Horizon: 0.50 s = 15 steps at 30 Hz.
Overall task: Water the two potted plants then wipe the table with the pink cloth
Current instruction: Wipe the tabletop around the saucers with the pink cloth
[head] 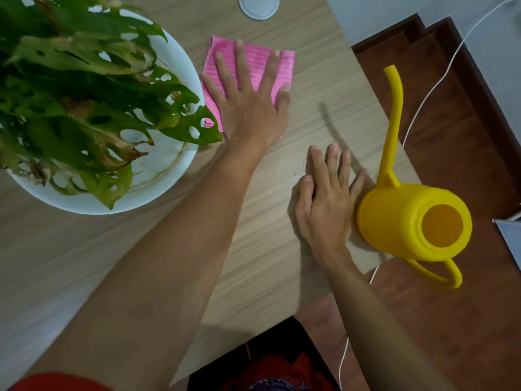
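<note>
A pink cloth (255, 59) lies flat on the wooden table (253, 263), beside a large white pot. My left hand (248, 100) presses down on the cloth with its fingers spread. My right hand (327, 198) rests flat on the bare table, fingers apart, holding nothing, just left of the yellow watering can (408, 221). The can stands upright near the table's right edge, its long spout (394, 114) pointing away from me. One potted plant (84, 94) with holed green leaves fills the white pot (166, 170) at the left. No second plant is in view.
A few water drops (298, 167) sit on the table near my right fingertips. A round grey cable port (259, 5) is set in the table's far edge. Right of the table are dark wooden floor steps (451, 108) and a white cable (434, 88).
</note>
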### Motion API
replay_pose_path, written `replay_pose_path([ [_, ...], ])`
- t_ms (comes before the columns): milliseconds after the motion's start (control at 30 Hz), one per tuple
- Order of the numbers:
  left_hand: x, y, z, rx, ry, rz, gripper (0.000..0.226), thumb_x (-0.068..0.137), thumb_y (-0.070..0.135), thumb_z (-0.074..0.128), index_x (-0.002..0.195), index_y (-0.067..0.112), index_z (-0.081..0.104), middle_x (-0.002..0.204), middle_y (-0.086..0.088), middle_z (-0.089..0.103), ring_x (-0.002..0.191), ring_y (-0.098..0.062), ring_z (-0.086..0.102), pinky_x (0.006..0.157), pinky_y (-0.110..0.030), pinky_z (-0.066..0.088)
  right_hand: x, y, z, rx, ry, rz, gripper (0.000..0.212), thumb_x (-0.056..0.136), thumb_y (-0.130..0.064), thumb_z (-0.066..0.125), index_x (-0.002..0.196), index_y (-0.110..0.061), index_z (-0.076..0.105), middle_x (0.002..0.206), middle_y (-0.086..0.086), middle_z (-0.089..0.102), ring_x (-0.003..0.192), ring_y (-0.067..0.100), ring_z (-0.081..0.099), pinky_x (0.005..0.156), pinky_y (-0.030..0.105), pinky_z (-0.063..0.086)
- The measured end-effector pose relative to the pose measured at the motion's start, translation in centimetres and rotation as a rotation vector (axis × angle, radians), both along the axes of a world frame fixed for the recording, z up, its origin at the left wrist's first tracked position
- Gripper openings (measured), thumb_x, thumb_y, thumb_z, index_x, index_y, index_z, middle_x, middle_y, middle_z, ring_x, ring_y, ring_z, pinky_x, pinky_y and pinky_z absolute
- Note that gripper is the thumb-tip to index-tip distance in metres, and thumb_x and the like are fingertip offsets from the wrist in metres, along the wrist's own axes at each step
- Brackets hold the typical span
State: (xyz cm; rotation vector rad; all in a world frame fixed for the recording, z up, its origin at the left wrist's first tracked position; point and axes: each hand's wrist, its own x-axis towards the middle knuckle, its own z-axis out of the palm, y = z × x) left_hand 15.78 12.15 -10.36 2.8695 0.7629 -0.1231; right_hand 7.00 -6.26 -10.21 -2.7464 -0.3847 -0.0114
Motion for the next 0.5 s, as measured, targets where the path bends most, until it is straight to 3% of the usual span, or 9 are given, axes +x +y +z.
replay_pose_path([
  [233, -5.1, -3.0, 0.4, -0.045, 0.002, -0.076, 0.064, 0.1, 0.064, 0.017, 0.16, 0.046, 0.003, 0.17, -0.016, -0.011, 0.153, -0.048, -0.012, 0.116, -0.072, -0.008, 0.2, -0.2, 0.4, 0.102, 0.051, -0.019, 0.055, 0.103, -0.032, 0.03, 0.157, -0.019, 0.034, 0.168, 0.012, 0.02, 0.157, 0.022, 0.012, 0.125, 0.057, 0.0],
  [367, -10.5, -5.5, 0.5, -0.051, 0.001, -0.119, 0.065, 0.1, 0.064, 0.017, 0.16, 0.045, 0.003, 0.169, -0.017, -0.011, 0.152, -0.048, -0.013, 0.115, -0.074, -0.001, -0.1, -0.2, 1.0, 0.193, 0.093, -0.041, 0.056, 0.102, -0.032, 0.033, 0.157, -0.017, 0.034, 0.168, 0.013, 0.017, 0.156, 0.023, 0.013, 0.126, 0.053, -0.001],
  [500, -15.8, -7.5, 0.8, -0.053, 0.001, -0.148, 0.064, 0.1, 0.062, 0.016, 0.16, 0.044, 0.005, 0.169, -0.016, -0.014, 0.152, -0.049, -0.015, 0.116, -0.073, -0.004, -0.2, 0.1, 2.5, 0.347, 0.177, -0.14, 0.057, 0.103, -0.034, 0.034, 0.158, -0.02, 0.03, 0.168, 0.014, 0.016, 0.156, 0.022, 0.009, 0.126, 0.051, -0.001],
])
